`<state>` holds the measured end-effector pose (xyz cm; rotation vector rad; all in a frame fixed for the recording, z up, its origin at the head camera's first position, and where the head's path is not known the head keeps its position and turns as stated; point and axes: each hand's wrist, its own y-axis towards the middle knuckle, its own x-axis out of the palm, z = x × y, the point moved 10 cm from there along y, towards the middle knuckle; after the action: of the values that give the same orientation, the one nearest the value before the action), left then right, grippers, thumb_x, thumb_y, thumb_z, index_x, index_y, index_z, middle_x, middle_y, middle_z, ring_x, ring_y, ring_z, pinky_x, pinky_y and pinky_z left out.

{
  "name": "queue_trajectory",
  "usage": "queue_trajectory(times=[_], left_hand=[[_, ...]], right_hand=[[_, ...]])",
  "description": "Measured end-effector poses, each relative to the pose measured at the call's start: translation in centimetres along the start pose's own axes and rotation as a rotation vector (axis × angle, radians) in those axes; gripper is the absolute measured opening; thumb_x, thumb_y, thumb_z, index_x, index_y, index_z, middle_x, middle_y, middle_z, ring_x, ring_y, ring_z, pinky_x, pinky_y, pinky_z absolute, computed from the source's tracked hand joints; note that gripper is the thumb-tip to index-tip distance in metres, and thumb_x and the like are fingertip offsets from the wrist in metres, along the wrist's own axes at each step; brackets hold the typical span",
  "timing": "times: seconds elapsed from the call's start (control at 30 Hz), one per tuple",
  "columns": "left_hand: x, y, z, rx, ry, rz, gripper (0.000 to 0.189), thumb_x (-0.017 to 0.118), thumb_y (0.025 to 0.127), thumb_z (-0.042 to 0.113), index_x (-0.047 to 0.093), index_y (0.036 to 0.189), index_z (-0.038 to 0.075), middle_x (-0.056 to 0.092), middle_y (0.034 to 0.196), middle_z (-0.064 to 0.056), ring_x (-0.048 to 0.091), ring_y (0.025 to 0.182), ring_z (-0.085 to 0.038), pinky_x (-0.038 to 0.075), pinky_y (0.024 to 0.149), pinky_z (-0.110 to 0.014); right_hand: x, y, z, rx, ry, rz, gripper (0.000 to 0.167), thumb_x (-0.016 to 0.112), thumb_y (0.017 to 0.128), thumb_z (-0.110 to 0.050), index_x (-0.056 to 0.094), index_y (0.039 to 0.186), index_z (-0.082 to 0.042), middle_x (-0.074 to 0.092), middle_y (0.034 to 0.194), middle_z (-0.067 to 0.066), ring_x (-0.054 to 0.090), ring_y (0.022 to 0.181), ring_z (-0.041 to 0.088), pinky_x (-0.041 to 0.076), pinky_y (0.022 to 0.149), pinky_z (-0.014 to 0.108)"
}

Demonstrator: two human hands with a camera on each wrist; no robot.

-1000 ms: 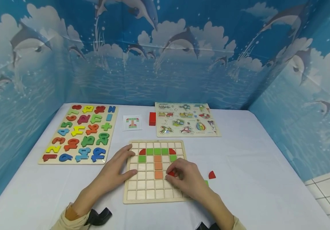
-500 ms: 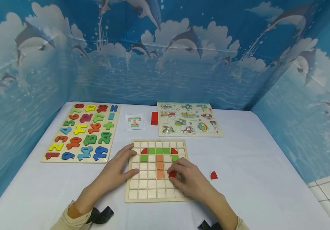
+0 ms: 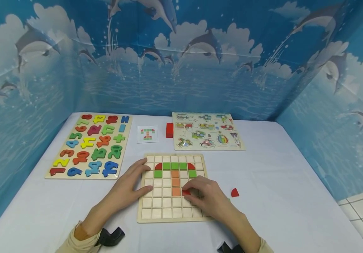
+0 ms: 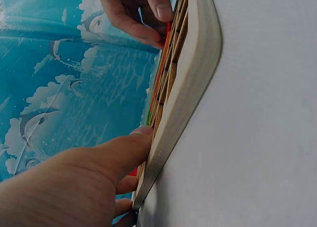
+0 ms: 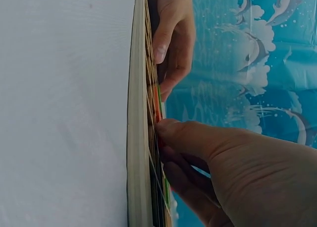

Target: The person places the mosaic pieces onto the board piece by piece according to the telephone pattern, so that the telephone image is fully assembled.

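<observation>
A wooden grid board point(image 3: 157, 203) lies on the white table. Set in its cells are green squares point(image 3: 175, 166), orange squares point(image 3: 176, 182) and two red quarter-circles point(image 3: 158, 166) at the upper corners. My right hand point(image 3: 210, 196) pinches another red quarter-circle point(image 3: 186, 193) between thumb and fingers, at the cell just right of the lowest orange square. The right wrist view shows the right thumb point(image 5: 173, 130) low at the grid. My left hand point(image 3: 126, 188) rests along the board's left edge, thumb point(image 4: 131, 147) on its top face, fingers fairly straight.
A loose red quarter-circle point(image 3: 235, 192) lies right of the board, near a mostly hidden green piece point(image 3: 230, 200). Behind stand a pattern card point(image 3: 147, 134), a red block point(image 3: 169, 130) and a vehicle puzzle point(image 3: 213, 144). A number puzzle point(image 3: 83, 178) lies at the left.
The right hand has shifted the red quarter-circle slightly left, next to the lowest orange square. My left hand stays at the board's edge. The whole view has moved slightly.
</observation>
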<state>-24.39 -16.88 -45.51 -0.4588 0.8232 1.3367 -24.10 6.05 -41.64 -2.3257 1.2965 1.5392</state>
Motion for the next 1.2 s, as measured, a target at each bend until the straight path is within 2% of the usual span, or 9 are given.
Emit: queue_trajectory(times=[0.1, 0.3, 0.4, 0.67, 0.87, 0.93, 1.1, 1.2], left_hand=[[0.0, 0.0, 0.0, 0.0, 0.003, -0.001, 0.058, 0.081, 0.094, 0.032, 0.057, 0.143, 0.013, 0.034, 0.172, -0.008, 0.032, 0.159, -0.035, 0.039, 0.122, -0.059], [-0.2, 0.0, -0.1, 0.006, 0.007, -0.001, 0.058, 0.08, 0.094, 0.033, 0.057, 0.143, 0.013, 0.033, 0.172, -0.008, 0.031, 0.159, -0.035, 0.038, 0.122, -0.059], [-0.2, 0.0, -0.2, 0.005, 0.002, 0.002, 0.057, 0.08, 0.094, 0.033, 0.057, 0.143, 0.013, 0.033, 0.172, -0.008, 0.032, 0.159, -0.035, 0.038, 0.122, -0.059], [0.1, 0.0, -0.3, 0.012, -0.007, 0.015, 0.057, 0.08, 0.095, 0.034, 0.057, 0.143, 0.015, 0.034, 0.172, -0.007, 0.032, 0.159, -0.034, 0.038, 0.122, -0.058], [0.1, 0.1, -0.1, 0.017, 0.003, 0.015, 0.057, 0.08, 0.095, 0.035, 0.057, 0.143, 0.014, 0.034, 0.172, -0.007, 0.032, 0.159, -0.034, 0.039, 0.122, -0.058], [0.0, 0.1, -0.1, 0.015, 0.008, 0.014, 0.058, 0.08, 0.094, 0.035, 0.057, 0.143, 0.015, 0.034, 0.172, -0.006, 0.032, 0.159, -0.033, 0.039, 0.122, -0.058], [0.1, 0.1, -0.2, 0.014, 0.011, 0.011, 0.058, 0.08, 0.094, 0.035, 0.057, 0.143, 0.014, 0.034, 0.172, -0.007, 0.032, 0.159, -0.034, 0.039, 0.122, -0.058], [0.2, 0.0, -0.1, 0.017, 0.008, 0.008, 0.058, 0.081, 0.094, 0.034, 0.057, 0.143, 0.015, 0.034, 0.172, -0.007, 0.032, 0.159, -0.034, 0.039, 0.122, -0.058]], right_hand=[[0.1, 0.1, -0.2, -0.012, 0.009, -0.009, 0.021, 0.086, 0.088, -0.01, 0.078, 0.107, -0.017, 0.077, 0.106, -0.009, 0.07, 0.1, 0.006, 0.061, 0.087, 0.03], [0.1, 0.2, -0.6, -0.051, 0.032, 0.005, 0.02, 0.085, 0.089, -0.008, 0.078, 0.105, -0.016, 0.077, 0.105, -0.008, 0.068, 0.097, 0.005, 0.061, 0.084, 0.027], [-0.3, 0.3, -0.5, -0.038, 0.031, 0.026, 0.019, 0.086, 0.088, -0.011, 0.078, 0.104, -0.016, 0.076, 0.103, -0.009, 0.069, 0.097, 0.005, 0.061, 0.085, 0.028], [-3.7, -0.4, 2.1, 0.122, -0.006, 0.119, 0.011, 0.086, 0.09, -0.016, 0.078, 0.096, -0.022, 0.073, 0.094, -0.016, 0.067, 0.085, 0.0, 0.062, 0.075, 0.03], [-6.6, -2.5, 5.2, 0.227, -0.105, 0.169, 0.009, 0.085, 0.09, -0.015, 0.079, 0.096, -0.02, 0.075, 0.092, -0.014, 0.068, 0.083, 0.0, 0.062, 0.074, 0.032], [-7.6, -3.3, 6.3, 0.268, -0.126, 0.189, 0.009, 0.084, 0.091, -0.016, 0.079, 0.097, -0.02, 0.076, 0.091, -0.013, 0.067, 0.079, 0.003, 0.061, 0.07, 0.031], [-9.5, -5.4, 8.9, 0.404, -0.149, 0.209, 0.009, 0.083, 0.093, -0.021, 0.08, 0.101, -0.019, 0.078, 0.094, -0.01, 0.071, 0.083, 0.011, 0.062, 0.077, 0.038], [-10.1, -6.8, 10.4, 0.474, -0.152, 0.184, 0.011, 0.082, 0.094, -0.025, 0.08, 0.104, -0.02, 0.079, 0.098, -0.009, 0.073, 0.094, 0.016, 0.063, 0.087, 0.041]])
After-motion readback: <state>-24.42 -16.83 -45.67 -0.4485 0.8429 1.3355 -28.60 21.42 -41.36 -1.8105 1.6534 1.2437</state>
